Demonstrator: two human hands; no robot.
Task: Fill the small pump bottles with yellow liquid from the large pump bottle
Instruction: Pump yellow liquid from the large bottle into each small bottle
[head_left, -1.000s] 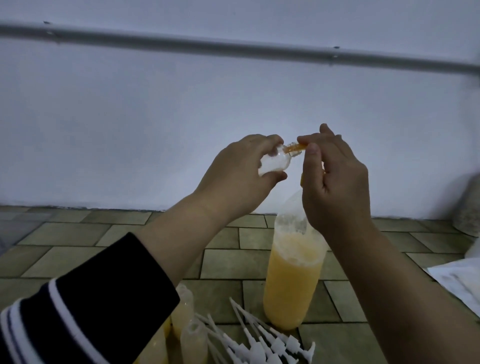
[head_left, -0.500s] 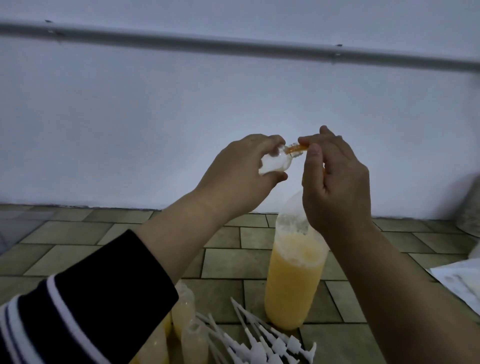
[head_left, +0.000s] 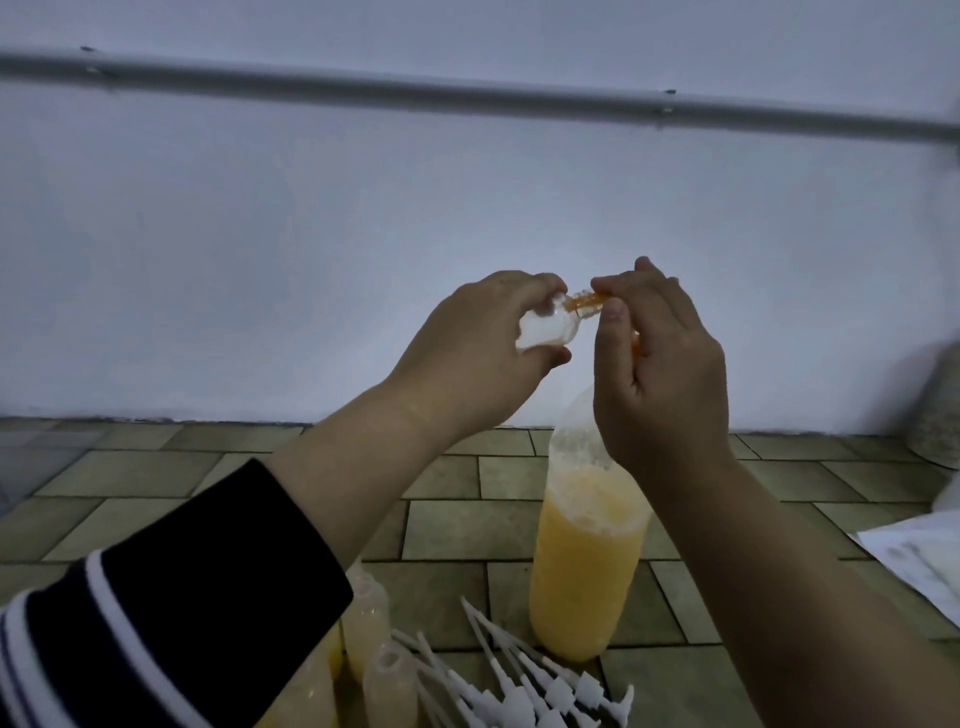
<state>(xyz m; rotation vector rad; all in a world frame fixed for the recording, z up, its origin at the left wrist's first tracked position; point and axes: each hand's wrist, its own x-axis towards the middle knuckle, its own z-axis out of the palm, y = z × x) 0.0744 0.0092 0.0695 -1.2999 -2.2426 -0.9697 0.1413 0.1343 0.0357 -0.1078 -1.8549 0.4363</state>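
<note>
Right now we judge ourselves to be mid-fill on one bottle: the tall clear plastic bottle half full of frothy yellow liquid (head_left: 587, 566) stands on the tiled floor below our right hand (head_left: 657, 374), its top hidden behind that hand, so we cannot tell how the liquid leaves it. Below our left hand (head_left: 480, 358), near the dark striped sleeve (head_left: 171, 623), stand several small translucent bottles already holding yellow (head_left: 363, 618), and beside them lies a heap of white plastic pump tops with long dip tubes (head_left: 524, 686). Our left hand is curled round a small clear round-bodied bottle (head_left: 182, 332), tipped on its side with the neck toward the right hand. Our right hand pinches a thin orange ribbed nozzle (head_left: 740, 304) between thumb and forefinger, its tip meeting that neck. The next move, we think, calls for keeping nozzle and neck aligned so nothing spills.
</note>
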